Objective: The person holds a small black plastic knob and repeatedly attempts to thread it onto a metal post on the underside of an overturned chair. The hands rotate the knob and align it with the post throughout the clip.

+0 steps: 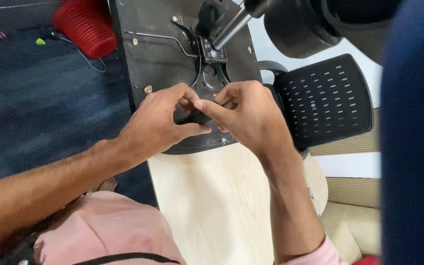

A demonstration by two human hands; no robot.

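An office chair lies upside down on a pale wooden table (212,206), its black seat underside (158,54) facing up. A metal mechanism plate (209,66) with a silver gas-lift column (231,28) is fixed at its middle. My left hand (160,122) and my right hand (244,113) meet at the seat's near edge, just below the mechanism. Fingers of both hands pinch together around something small and dark there; what it is stays hidden. A brass-coloured screw insert (147,89) shows beside my left hand.
The chair's perforated black backrest (327,98) hangs off to the right. A red mesh basket (87,24) sits on the dark carpet at the upper left, with a thin cable nearby. A dark blue shape (413,147) fills the right edge. Cardboard lies at the lower right.
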